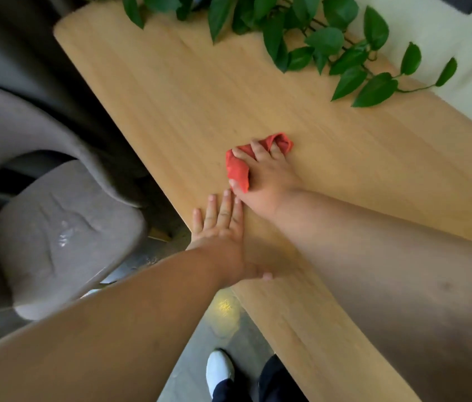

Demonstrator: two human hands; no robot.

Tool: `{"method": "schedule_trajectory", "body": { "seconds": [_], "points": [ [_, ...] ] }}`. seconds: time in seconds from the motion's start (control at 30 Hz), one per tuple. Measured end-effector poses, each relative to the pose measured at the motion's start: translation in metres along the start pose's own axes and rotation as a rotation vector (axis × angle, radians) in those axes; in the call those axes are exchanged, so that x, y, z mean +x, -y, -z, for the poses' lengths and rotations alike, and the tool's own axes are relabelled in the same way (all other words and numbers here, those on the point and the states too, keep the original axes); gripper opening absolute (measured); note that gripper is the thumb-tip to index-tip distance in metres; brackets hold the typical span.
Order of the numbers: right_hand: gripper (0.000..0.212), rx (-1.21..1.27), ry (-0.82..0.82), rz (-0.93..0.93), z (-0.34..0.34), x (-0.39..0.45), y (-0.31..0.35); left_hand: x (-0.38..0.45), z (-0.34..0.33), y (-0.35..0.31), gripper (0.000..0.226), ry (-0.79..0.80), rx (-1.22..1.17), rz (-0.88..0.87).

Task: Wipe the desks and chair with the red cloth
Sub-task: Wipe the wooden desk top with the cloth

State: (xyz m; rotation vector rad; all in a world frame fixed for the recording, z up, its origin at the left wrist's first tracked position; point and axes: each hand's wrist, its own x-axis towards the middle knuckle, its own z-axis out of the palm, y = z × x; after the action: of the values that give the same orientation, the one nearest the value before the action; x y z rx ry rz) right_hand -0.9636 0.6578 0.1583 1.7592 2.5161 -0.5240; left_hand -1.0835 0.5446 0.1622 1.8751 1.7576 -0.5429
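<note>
A bunched red cloth (239, 168) lies on the light wooden desk (188, 91), pressed down under my right hand (266, 178), whose fingers curl over and into it. My left hand (220, 224) rests flat with fingers spread on the desk's near edge, just below and left of the right hand, almost touching it. A grey padded chair (63, 230) stands to the left of the desk, its seat facing up and its curved backrest further left.
Green trailing plant leaves (324, 42) hang over the desk's far end and right side. A pale surface (461, 30) lies beyond the desk on the right. My white shoe (219, 369) and dark trouser legs stand on the grey floor below.
</note>
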Motion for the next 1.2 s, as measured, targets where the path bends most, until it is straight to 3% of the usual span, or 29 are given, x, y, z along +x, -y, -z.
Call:
{"method": "schedule_trajectory", "body": {
  "seconds": [0.2, 0.53, 0.6, 0.7, 0.8, 0.9, 1.0, 1.2],
  "points": [
    [0.067, -0.003, -0.005, -0.018, 0.002, 0.045, 0.029, 0.001, 0.002, 0.001, 0.144, 0.048, -0.013, -0.013],
    [0.065, -0.083, 0.244, 0.303, 0.024, 0.03, 0.032, -0.013, 0.006, -0.007, 0.102, 0.062, 0.146, -0.07],
    [0.065, -0.066, 0.24, 0.307, 0.023, 0.008, 0.028, -0.029, -0.001, -0.012, 0.087, 0.023, 0.223, -0.168],
    [0.068, -0.014, 0.24, 0.319, 0.018, -0.039, 0.018, -0.065, -0.016, -0.005, 0.07, -0.006, 0.285, -0.445],
    [0.072, 0.023, 0.255, 0.318, 0.009, -0.095, 0.008, -0.1, -0.023, 0.017, 0.053, -0.091, 0.139, -0.622],
    [0.075, 0.064, 0.269, 0.27, -0.005, -0.151, 0.0, -0.11, -0.017, 0.026, 0.043, -0.178, -0.032, -0.569],
    [0.077, 0.037, 0.259, 0.219, -0.021, -0.207, -0.01, -0.098, -0.012, 0.016, 0.045, -0.193, -0.055, -0.481],
    [0.078, 0.048, 0.213, -0.023, -0.043, -0.33, -0.044, -0.079, -0.023, -0.02, 0.071, 0.065, 0.198, -0.378]
  ]
}}
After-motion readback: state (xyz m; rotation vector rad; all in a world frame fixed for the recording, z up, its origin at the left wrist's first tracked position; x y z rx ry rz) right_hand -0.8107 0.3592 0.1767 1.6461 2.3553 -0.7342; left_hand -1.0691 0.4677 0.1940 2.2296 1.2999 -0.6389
